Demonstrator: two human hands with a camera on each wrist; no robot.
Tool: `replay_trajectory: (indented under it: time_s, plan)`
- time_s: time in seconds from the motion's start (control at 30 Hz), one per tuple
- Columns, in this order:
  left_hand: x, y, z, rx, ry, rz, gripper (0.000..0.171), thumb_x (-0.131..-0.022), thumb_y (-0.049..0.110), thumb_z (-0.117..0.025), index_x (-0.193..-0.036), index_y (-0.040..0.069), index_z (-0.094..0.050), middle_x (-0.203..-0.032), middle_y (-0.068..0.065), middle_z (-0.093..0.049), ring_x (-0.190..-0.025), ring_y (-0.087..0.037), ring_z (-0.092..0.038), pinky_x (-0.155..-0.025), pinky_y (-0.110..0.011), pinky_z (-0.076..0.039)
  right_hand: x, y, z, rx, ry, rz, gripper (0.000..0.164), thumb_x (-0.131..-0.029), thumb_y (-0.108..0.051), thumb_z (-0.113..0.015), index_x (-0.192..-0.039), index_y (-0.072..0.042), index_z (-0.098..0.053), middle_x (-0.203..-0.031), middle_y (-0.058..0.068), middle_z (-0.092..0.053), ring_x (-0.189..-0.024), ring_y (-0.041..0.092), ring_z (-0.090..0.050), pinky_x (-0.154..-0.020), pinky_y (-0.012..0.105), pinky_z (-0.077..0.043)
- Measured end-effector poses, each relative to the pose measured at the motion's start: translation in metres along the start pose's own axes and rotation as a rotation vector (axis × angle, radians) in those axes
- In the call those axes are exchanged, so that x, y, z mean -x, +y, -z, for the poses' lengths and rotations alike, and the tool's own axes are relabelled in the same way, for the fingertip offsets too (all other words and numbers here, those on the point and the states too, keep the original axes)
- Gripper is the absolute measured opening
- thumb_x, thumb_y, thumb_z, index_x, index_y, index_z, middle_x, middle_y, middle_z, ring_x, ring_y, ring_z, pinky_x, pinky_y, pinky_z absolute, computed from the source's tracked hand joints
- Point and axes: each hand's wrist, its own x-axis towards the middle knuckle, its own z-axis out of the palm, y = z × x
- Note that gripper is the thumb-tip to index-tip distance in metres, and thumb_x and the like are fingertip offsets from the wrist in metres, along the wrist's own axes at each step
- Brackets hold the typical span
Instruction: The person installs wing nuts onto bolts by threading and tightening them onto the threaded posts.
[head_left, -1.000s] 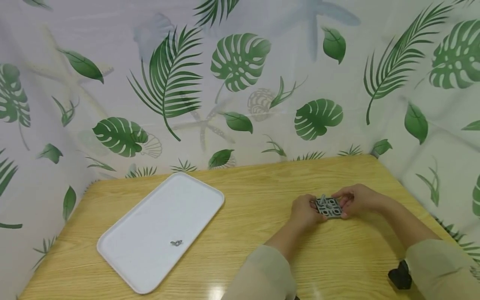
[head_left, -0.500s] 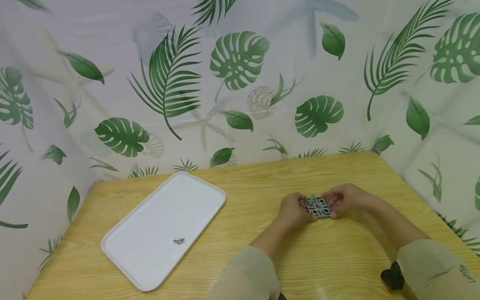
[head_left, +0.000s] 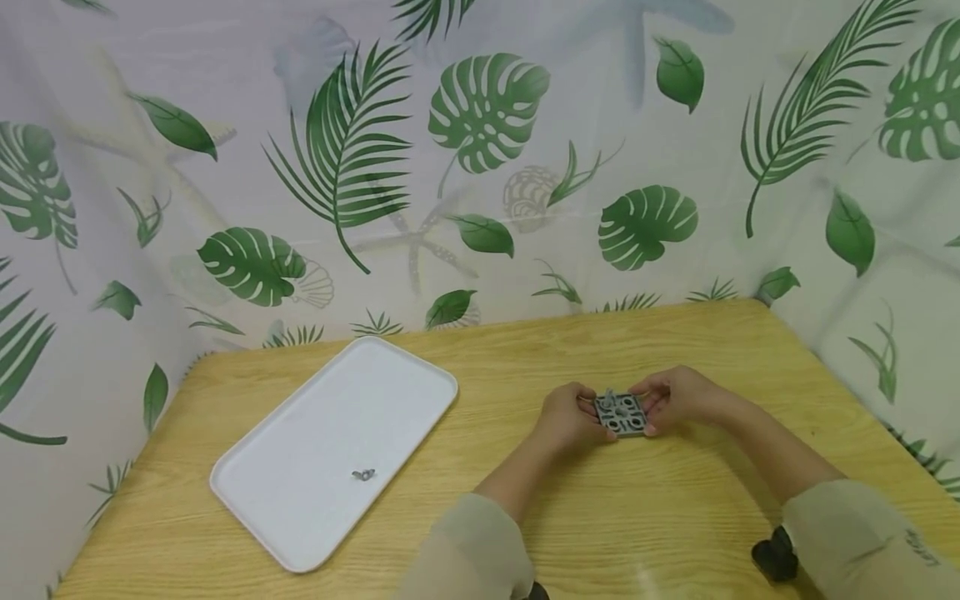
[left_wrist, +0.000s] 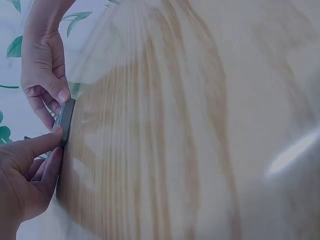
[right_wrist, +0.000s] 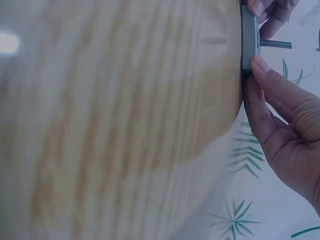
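Both hands grip a square grey plate with round holes in its face, one hand at each side. My left hand pinches its left edge between thumb and fingers. My right hand pinches the right edge the same way. From a far-left hole of the plate a thin metal rod sticks up. The left wrist view shows the plate's dark side edge close over the tabletop. Fingertips hide parts of the plate's left and right edges.
A white tray lies slantwise on the wooden table, left of the hands. Near its right rim sits a small silver piece shaped like a wing nut. Behind the table hangs a leaf-patterned cloth.
Both hands have moved left with the plate between them, closer to the tray. Their grip looks the same. The whole head view has shifted slightly.
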Motion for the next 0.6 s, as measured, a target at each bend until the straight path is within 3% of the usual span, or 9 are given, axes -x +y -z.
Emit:
replay_trajectory:
  time_s: [0.47,0.6]
  plan:
    - [0.015,-0.017,0.031,0.032,-0.062,-0.026,0.059,-0.065,0.003,-0.085,-0.116,0.001,-0.056,-0.089,-0.003,-0.060,-0.076,-0.011,-0.060,-0.071,-0.023,-0.052,-0.006,-0.024,-0.026,-0.011,-0.007,0.022,0.066,-0.064,0.000,-0.084,-0.120,0.016,-0.054,-0.090,0.012,-0.067,-0.080,0.019,-0.065,-0.069,0.029,-0.055]
    - [0.021,-0.021,0.040,-0.004,-0.081,-0.033,0.059,-0.066,0.005,-0.086,-0.116,0.000,-0.055,-0.089,-0.003,-0.061,-0.077,-0.010,-0.061,-0.071,-0.023,-0.052,-0.008,-0.031,-0.035,-0.006,0.007,0.010,0.064,-0.063,0.001,-0.084,-0.118,0.015,-0.056,-0.088,0.011,-0.066,-0.077,0.017,-0.064,-0.069,0.029,-0.055]
